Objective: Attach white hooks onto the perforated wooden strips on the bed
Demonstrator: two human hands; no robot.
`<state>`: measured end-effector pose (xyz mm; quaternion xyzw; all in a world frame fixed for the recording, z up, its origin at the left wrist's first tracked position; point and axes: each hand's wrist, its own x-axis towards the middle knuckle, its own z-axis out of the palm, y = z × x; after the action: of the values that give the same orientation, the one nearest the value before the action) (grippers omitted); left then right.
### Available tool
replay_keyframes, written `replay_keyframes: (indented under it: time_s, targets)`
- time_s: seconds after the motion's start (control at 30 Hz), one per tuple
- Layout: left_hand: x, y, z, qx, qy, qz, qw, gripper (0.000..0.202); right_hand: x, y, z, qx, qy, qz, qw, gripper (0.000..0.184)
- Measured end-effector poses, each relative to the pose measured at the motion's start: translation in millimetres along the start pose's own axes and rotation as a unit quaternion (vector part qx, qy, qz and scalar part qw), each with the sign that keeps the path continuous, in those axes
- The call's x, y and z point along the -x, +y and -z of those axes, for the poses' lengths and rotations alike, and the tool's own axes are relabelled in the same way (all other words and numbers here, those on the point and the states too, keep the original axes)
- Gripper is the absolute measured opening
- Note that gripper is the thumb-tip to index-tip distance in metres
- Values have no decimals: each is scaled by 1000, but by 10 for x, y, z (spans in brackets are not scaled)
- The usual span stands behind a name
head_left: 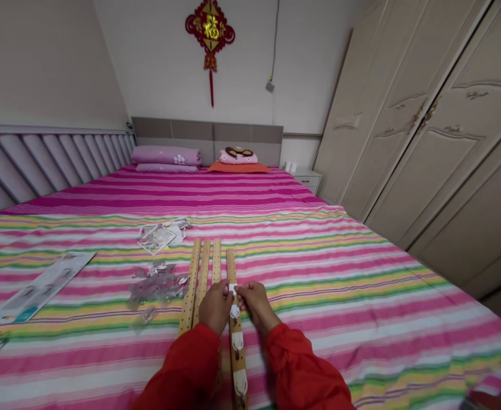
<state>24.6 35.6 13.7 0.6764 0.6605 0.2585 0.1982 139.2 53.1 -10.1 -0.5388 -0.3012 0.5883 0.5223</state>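
My left hand (216, 307) and my right hand (256, 302) meet over a perforated wooden strip (231, 262) lying lengthwise on the bed. Between their fingertips is a small white hook piece (232, 287), pinched from both sides against the strip. Nearer to me along the same strip sit a white hook (234, 312), a second white hook (237, 341) and a third white hook (240, 381), each with a metal loop. To the left of this strip, three more perforated strips (194, 267) lie side by side, partly covered by my left hand and sleeve.
Left of the strips lies a heap of small clear plastic packets (156, 285), with opened packaging (160, 234) beyond it. A long flat package (40, 290) rests farther left on the striped bedspread (361, 319). Wardrobes (425, 142) line the right side.
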Motion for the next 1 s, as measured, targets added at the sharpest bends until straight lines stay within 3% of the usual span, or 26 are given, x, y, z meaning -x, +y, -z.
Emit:
replay_keyframes:
  time_s: [0.3,0.7,1.0]
  targets:
    - [14,-31,-36,-30,-15,-21,999,33,-14,32,13,6,-2,5,1000,25]
    - [-5,-85,-21,-110,-45,-64,991,34,-79,139,-18,41,21,30,998,35]
    - [-19,-78,-27,-123,-51,-53,990,34,-154,196,-17,64,41,39,996,30]
